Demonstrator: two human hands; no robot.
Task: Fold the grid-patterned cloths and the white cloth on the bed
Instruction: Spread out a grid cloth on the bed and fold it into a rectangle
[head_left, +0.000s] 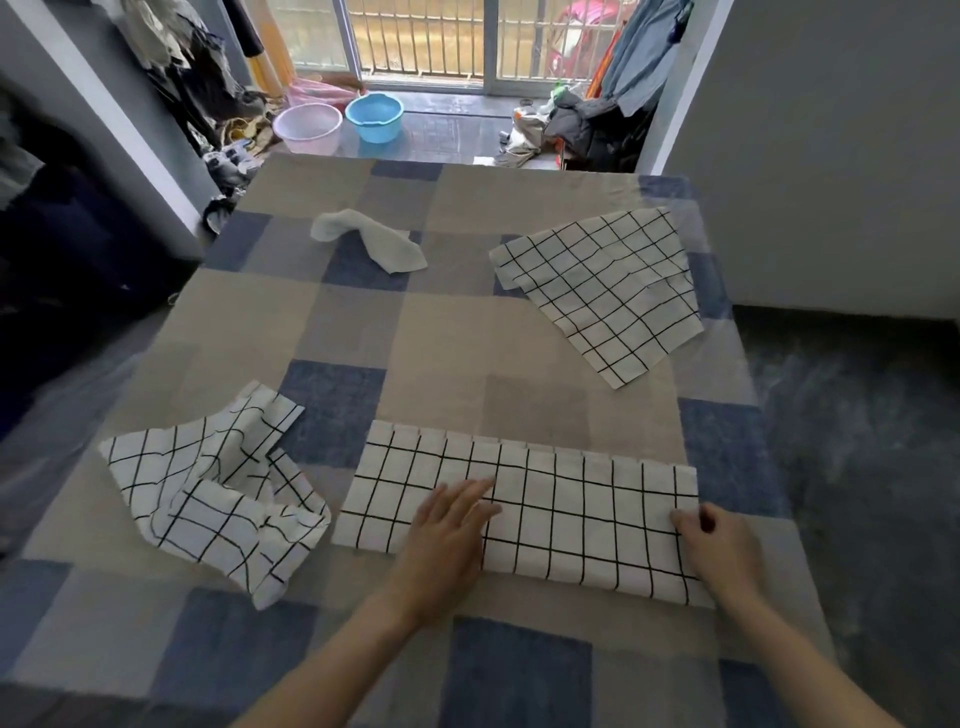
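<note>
Pressing flat with straight fingers, the left hand (447, 525) steadies the limp, light black-grid white cotton cloth (545, 514); the right hand (719, 545) pinches its end edge, the likely hold for folding.

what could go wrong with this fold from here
1. The left hand lies flat on the long grid cloth while the right hand grips its right end; folding that end over could drag the strip askew if the left hand lifts.
2. The strip's right end lies close to the bed's right edge, so it might slip off.
3. The crumpled grid cloth lies right beside the strip and could get caught in the fold.
</note>
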